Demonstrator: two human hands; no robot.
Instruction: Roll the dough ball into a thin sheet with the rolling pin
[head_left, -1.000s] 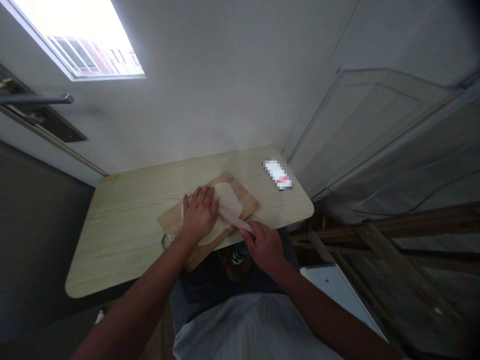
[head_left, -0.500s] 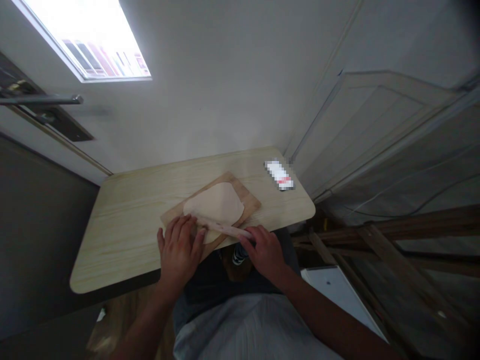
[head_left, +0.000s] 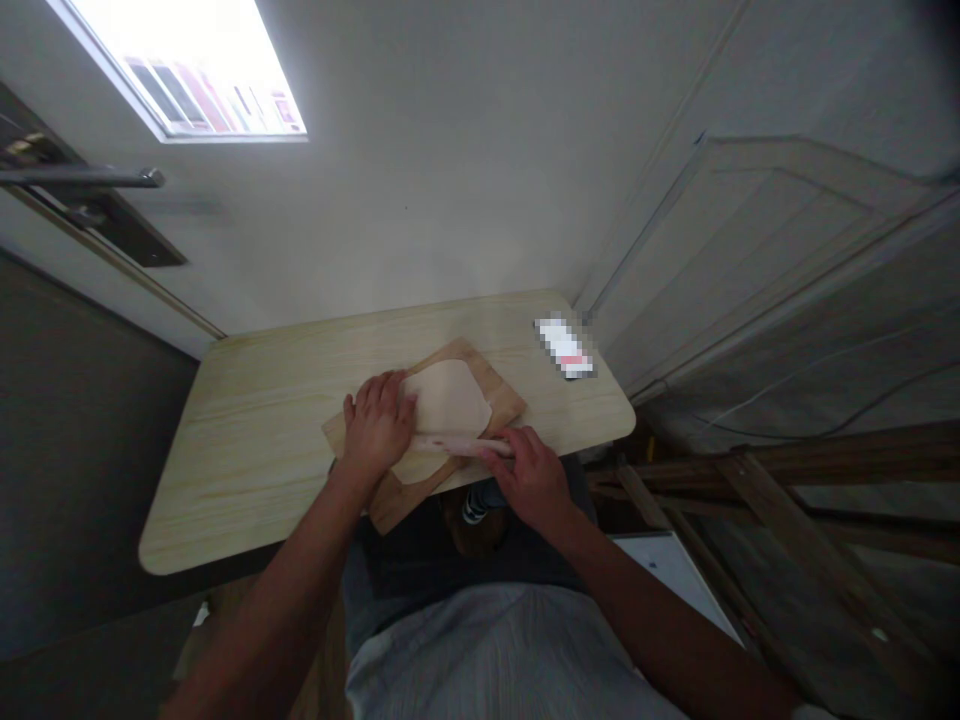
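A flat sheet of pale dough (head_left: 451, 395) lies on a wooden board (head_left: 501, 388). Across its near part runs a slim wooden rolling pin (head_left: 454, 444), whose left end is hidden under my left hand (head_left: 379, 425). That hand rests over the left side of the dough and board, its fingers stretched forward. My right hand (head_left: 532, 482) has its fingers closed around the pin's right end, by the table's front edge. Some dough shows on the near side of the pin too.
The board sits on a light wood-grain table (head_left: 247, 430). A phone (head_left: 564, 347), blurred out, lies at the table's right end. Behind stands a white door with a metal handle (head_left: 112, 178). Wooden beams (head_left: 787, 510) are on the right.
My left hand has moved forward from the pin's left end, further over the dough. The pin has turned to lie closer to level; my right hand still holds its right end.
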